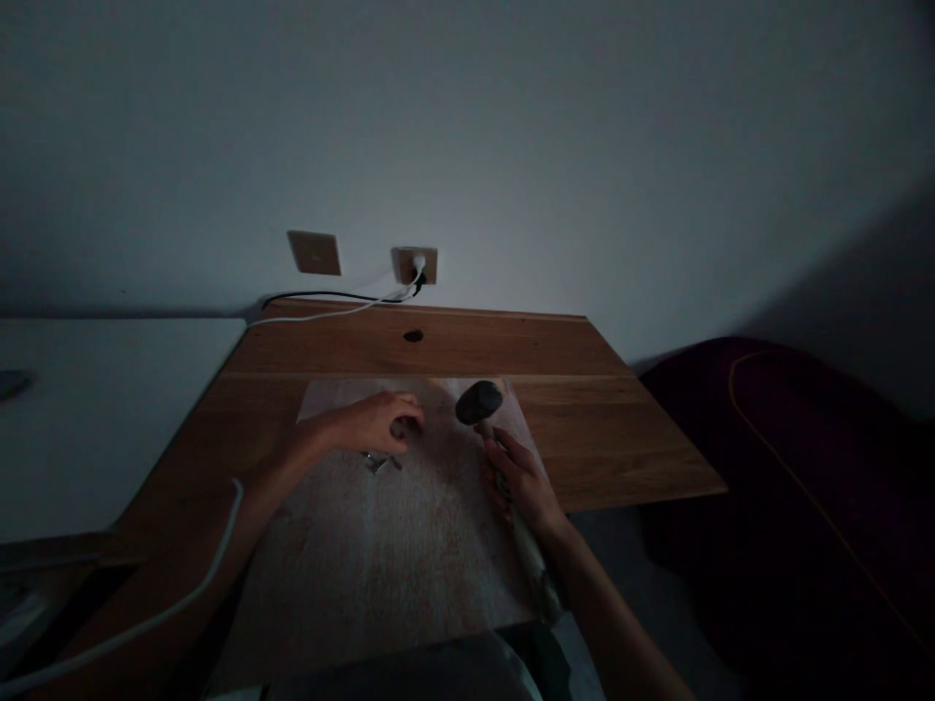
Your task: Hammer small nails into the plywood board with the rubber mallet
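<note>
My right hand (pixel 520 477) is wrapped round the handle of a mallet (pixel 478 401) with a dark, rounded head. The head is held up over the right side of a pale, worn board (pixel 409 565), and the handle slants back toward me. My left hand (pixel 381 422) is over the board's upper left part, its fingers curled in toward the thumb. Whatever its fingertips pinch, if anything, is too small and dim to make out. Just below that hand, a few small shiny metal pieces (pixel 378 463) lie on the board.
The board rests on a wooden desk (pixel 606 438) with a dark cable hole (pixel 413 336). Behind it, a wall socket (pixel 418 265) has a white cable (pixel 321 316) and a black one plugged in. A white surface (pixel 109 428) stands left; a dark purple rounded item (pixel 789 487) is right.
</note>
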`<move>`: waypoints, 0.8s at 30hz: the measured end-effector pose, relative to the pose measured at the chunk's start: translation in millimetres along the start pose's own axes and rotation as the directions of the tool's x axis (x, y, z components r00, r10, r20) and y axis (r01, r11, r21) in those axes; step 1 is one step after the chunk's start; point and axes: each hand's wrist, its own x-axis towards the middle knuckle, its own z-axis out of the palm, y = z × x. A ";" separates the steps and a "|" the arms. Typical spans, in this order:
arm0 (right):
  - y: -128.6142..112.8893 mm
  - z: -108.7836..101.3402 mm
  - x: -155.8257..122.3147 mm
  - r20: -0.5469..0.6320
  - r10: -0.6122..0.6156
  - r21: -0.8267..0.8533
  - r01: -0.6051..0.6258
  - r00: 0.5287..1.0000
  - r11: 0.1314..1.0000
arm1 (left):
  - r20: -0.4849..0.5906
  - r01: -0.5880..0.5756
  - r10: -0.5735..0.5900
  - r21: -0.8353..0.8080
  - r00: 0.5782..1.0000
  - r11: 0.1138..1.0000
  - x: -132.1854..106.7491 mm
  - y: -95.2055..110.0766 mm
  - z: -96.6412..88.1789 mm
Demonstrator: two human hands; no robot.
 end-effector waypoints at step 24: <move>-6.9 2.4 -1.1 0.004 0.016 -0.009 -0.016 1.000 1.000 | -0.169 0.022 -0.025 -0.016 0.985 1.000 15.4 -2.8 2.9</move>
